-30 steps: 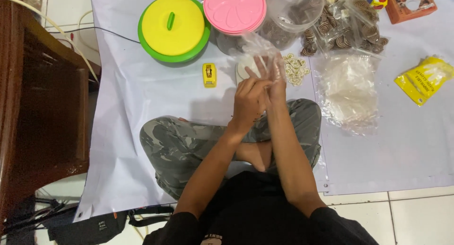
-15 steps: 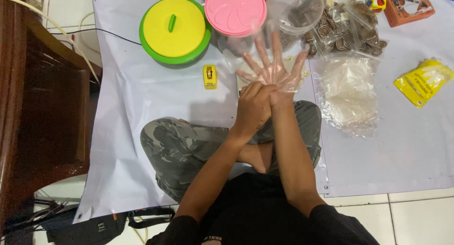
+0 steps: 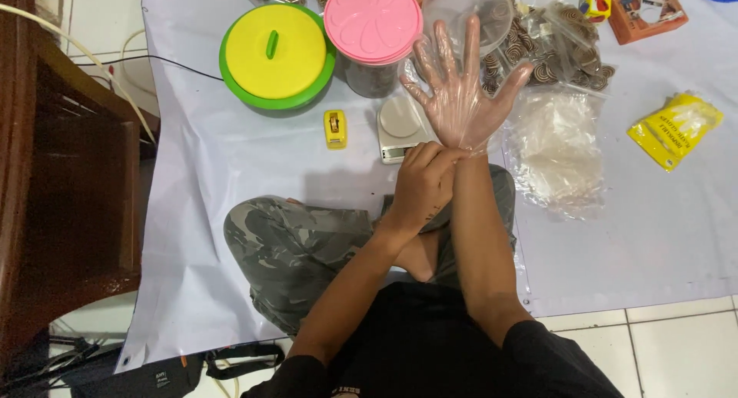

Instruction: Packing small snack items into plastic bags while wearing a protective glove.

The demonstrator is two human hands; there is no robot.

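The white sheet (image 3: 231,175) on the floor carries a lidded green-and-yellow container (image 3: 277,56), a pink-lidded jar (image 3: 373,21) and a small scale (image 3: 400,125). Above them the right hand (image 3: 461,98) is spread flat, fingers released, inside a thin clear plastic glove (image 3: 450,125). It looks flimsy, slippery and easily torn, best pulled at the cuff, where the left hand (image 3: 423,183) pinches its edge at the wrist

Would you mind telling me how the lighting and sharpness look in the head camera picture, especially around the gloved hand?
In the head view the light is even and soft, with only faint shadows on the white sheet. The right hand in its clear plastic glove is sharp, with mild sheen on the film. The left hand at the wrist is crisp too. The pile of clear bags shows pale glare.
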